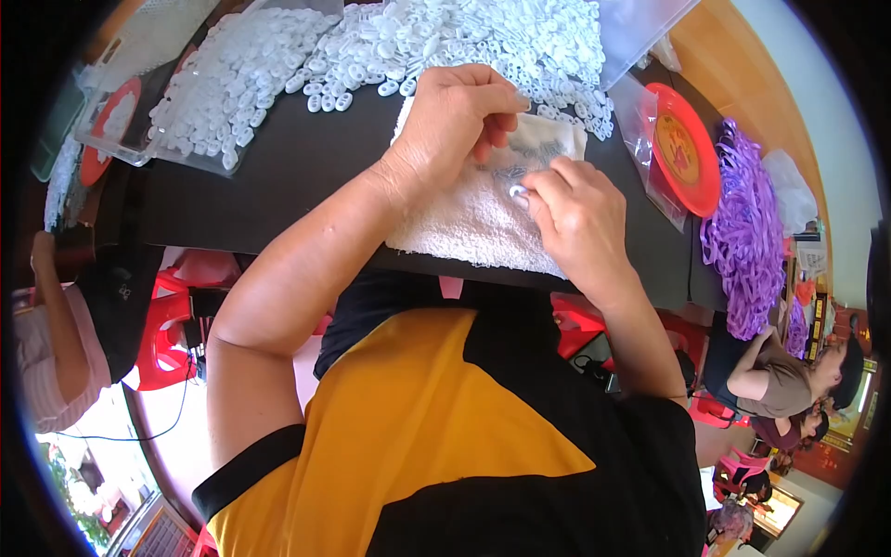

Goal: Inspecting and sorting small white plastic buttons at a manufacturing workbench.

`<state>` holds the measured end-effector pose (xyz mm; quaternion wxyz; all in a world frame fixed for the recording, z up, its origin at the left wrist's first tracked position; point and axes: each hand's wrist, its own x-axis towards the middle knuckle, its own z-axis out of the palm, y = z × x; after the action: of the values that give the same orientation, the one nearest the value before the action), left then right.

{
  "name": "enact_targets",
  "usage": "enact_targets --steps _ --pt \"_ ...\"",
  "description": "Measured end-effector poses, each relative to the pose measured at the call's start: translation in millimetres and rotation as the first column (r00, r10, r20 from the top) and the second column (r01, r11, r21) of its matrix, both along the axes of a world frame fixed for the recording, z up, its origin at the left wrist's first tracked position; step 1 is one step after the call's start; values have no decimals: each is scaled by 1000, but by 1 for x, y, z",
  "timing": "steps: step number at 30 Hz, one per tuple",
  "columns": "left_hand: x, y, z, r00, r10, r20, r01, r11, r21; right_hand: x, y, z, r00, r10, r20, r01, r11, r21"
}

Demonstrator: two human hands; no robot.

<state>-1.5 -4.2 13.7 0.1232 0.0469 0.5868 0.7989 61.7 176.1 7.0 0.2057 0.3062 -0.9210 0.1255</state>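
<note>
My right hand (pixel 583 209) pinches a small white oval plastic piece (pixel 518 190) between thumb and fingertips, just over a folded white towel (pixel 455 237). Over the towel's far part is my left hand (pixel 459 107), its thumb and forefinger pressed together; whatever they may hold is too small to make out. A scatter of thin, dark metal bits (pixel 520 165) lies on the towel between the two hands. Beyond them spreads a big heap of white oval plastic pieces (pixel 464 37), some of them loose close to my left hand.
A clear plastic tray (pixel 139 153) and more white pieces (pixel 218 88) lie at the left. To the right are a clear bag (pixel 640 139), a red plate (pixel 710 181) and a pile of purple ribbons (pixel 742 232) on the dark table (pixel 306 176). Other people sit at both sides.
</note>
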Motion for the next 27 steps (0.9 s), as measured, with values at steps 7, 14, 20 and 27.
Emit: enact_targets --steps 7,14,20,27 --pt "2 3 5 1000 14 20 -14 1000 11 3 3 7 995 86 47 -77 985 -157" --pt "1 4 5 998 30 47 -33 998 49 -35 -3 37 822 214 527 416 407 -813" --pt "0 4 4 996 50 74 -57 995 83 -49 -8 33 781 228 582 453 434 -778" --pt "1 3 6 997 69 46 -70 997 21 -53 -12 34 762 239 601 440 490 -753"
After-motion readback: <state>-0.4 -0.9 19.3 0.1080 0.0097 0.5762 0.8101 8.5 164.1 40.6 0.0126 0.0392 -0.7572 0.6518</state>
